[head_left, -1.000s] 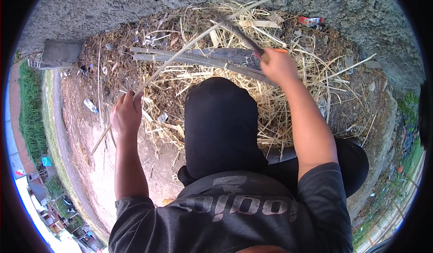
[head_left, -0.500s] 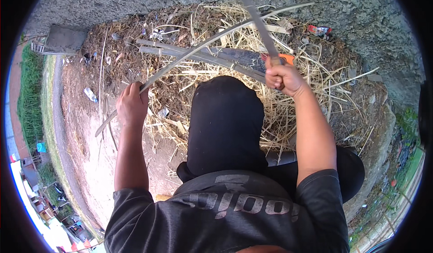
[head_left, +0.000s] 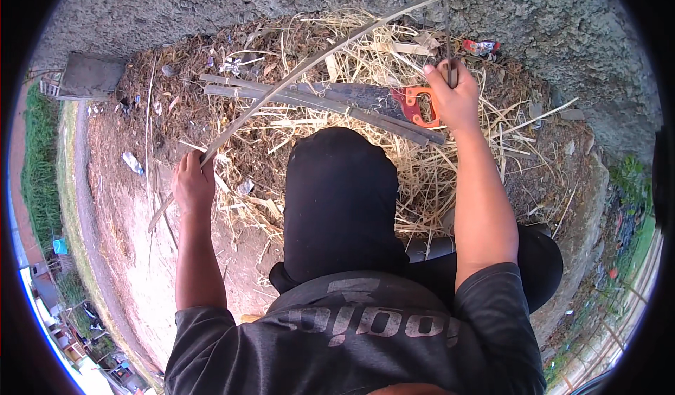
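My left hand (head_left: 191,187) is closed around a long, slightly curved bamboo strip (head_left: 309,61). From its short lower end the strip slants up across the ground to the far right. In my right hand (head_left: 457,99) is the wooden handle of a machete (head_left: 448,40), its blade pointing away toward the wall and seen nearly edge-on. The strip's far end appears near the blade tip; I cannot tell whether they touch. Beneath lies a handsaw (head_left: 358,97) with an orange and red handle, its grip beside my right hand. Flat bamboo slats (head_left: 316,103) lie along the saw.
Pale shavings (head_left: 436,184) cover the ground around my dark-clothed knee (head_left: 341,191). A rough grey wall (head_left: 281,1) rises at the far side, with a concrete block (head_left: 93,75) at its left. A red wrapper (head_left: 481,47) lies near the wall, a white one (head_left: 131,162) at left.
The machete has turned from a leftward slant to nearly straight ahead, edge-on. My right hand has risen slightly, and the strip's far end has shifted left. My left hand has moved slightly down.
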### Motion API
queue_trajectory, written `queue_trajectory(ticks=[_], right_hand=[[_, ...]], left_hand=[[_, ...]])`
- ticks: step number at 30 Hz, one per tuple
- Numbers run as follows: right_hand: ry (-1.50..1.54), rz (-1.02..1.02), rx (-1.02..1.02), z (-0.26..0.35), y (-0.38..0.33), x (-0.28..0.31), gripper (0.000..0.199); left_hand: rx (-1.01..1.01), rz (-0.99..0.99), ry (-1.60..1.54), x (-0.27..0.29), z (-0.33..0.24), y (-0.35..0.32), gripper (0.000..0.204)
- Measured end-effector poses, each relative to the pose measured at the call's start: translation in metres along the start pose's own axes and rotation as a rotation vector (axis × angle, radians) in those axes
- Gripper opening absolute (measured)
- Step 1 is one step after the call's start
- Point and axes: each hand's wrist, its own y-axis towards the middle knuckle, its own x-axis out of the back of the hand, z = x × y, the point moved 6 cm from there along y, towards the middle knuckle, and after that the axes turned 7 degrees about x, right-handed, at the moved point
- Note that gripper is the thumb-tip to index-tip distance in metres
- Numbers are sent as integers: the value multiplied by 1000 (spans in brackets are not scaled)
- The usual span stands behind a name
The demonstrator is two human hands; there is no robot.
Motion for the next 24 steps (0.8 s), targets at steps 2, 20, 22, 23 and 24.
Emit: queue_trajectory(ticks=[2, 20, 22, 23, 24], right_hand=[[26, -63, 26, -6, 4, 2, 29], [387, -121, -81, 4, -20, -72, 41], [513, -131, -95, 11, -22, -73, 39], [515, -131, -97, 8, -22, -74, 39], [448, -134, -104, 6, -22, -74, 38]], left_hand=[[-43, -41, -8, -4, 4, -5, 21], [-128, -90, -54, 22, -52, -9, 16], [-129, -90, -45, 23, -55, -8, 16], [-130, -89, -43, 22, -55, -8, 16], [-124, -77, -53, 21, -54, -8, 16]])
